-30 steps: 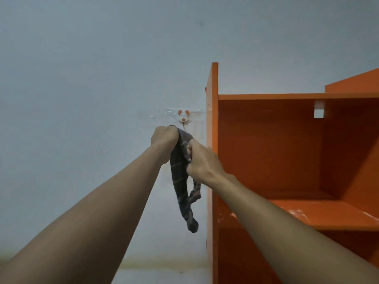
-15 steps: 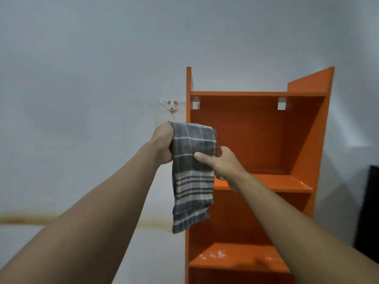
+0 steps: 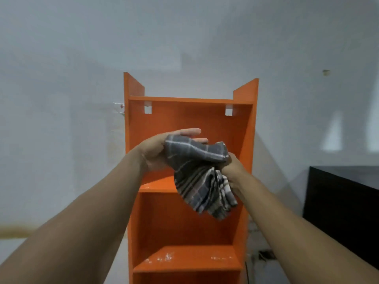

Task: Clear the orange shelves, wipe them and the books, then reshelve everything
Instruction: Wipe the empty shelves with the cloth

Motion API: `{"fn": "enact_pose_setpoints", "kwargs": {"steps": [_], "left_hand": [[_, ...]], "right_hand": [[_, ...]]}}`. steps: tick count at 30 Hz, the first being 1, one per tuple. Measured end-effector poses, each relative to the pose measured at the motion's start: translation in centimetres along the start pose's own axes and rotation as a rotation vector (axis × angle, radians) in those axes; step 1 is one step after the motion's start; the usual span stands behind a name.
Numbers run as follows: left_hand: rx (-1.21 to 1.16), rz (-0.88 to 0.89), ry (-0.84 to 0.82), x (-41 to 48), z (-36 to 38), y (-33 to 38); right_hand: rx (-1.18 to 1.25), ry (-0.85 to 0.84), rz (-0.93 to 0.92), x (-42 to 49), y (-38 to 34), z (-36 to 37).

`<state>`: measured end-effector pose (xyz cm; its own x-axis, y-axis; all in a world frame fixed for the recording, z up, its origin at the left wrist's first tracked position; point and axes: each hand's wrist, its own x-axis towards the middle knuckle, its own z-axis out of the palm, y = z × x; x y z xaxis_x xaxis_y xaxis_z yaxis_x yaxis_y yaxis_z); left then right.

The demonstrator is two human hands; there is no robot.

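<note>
Plain pale wall (image 3: 61, 78) all round, with a brownish stripe (image 3: 12, 230) running low at about 8 o'clock and one black cabinet (image 3: 344, 201) sitting off at 4 o'clock. Dead centre stands one orange bookcase (image 3: 190, 222), back against the wall, three boards showing: the top one, a middle shelf and a lower shelf at 6 o'clock dotted with white specks (image 3: 166, 257). There are two square cutouts (image 3: 148, 109) in the back panel, at roughly 11 and 1 o'clock. In front of the upper compartment there's one grey checked cloth (image 3: 196, 160) between two hands. The left hand (image 3: 158, 150) is flat, fingers straight, cloth draped over the palm. The right hand (image 3: 232, 167) has the bunched end clenched, loose folds hanging toward 5 o'clock.
</note>
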<state>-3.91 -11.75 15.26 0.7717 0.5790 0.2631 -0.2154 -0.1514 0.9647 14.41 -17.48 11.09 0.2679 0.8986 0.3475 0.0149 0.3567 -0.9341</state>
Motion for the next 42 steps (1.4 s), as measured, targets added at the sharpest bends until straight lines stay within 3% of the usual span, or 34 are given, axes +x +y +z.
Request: {"fn": "enact_pose_setpoints", "kwargs": {"steps": [2,6,8,11,15,18,22,24,27,29,31,34,39,42], "left_hand": [[0.010,-0.038,-0.070,1.3,1.1,-1.0],[-0.096,-0.111,0.334,3.5,3.1,-3.6],[-0.169,-0.112,0.422,4.2,3.3,-5.4],[-0.223,-0.238,0.343,4.9,4.4,-7.2],[-0.242,-0.233,0.222,5.9,5.4,-7.4],[-0.033,-0.221,0.282,6.7,4.4,-7.4],[0.076,-0.120,0.379,7.8,2.7,-6.6],[0.062,-0.085,0.388,8.5,1.5,-6.2],[0.071,-0.058,0.363,9.6,-0.3,-5.9],[0.062,-0.037,0.365,10.4,-1.3,-5.9],[0.053,-0.051,0.404,10.8,-1.6,-6.0],[0.135,-0.053,0.449,12.3,-2.5,-6.8],[-0.151,0.000,0.449,15.2,-2.4,-8.3],[-0.254,0.012,0.420,16.4,-1.8,-9.4]], "right_hand": [[0.200,-0.023,0.061,0.1,-0.4,-2.6],[0.286,-0.014,0.080,0.9,-0.7,-6.6],[0.227,-0.003,0.029,1.2,-0.7,-7.5],[0.231,0.009,0.004,2.1,-0.3,-8.3],[0.124,0.053,-0.144,3.2,0.0,-8.7],[0.074,0.056,-0.205,4.0,0.1,-8.8],[0.177,0.045,-0.077,4.9,0.9,-8.3],[0.272,-0.050,0.048,5.4,1.5,-8.4],[-0.009,-0.200,0.105,5.9,2.8,-8.5],[-0.242,-0.173,0.112,6.1,4.1,-8.0],[-0.286,-0.068,0.119,6.6,5.3,-7.5],[-0.098,0.171,0.089,7.4,6.6,-7.2],[0.151,0.136,0.259,7.0,9.4,-7.0],[0.400,0.245,0.258,7.8,9.8,-7.6]]}}
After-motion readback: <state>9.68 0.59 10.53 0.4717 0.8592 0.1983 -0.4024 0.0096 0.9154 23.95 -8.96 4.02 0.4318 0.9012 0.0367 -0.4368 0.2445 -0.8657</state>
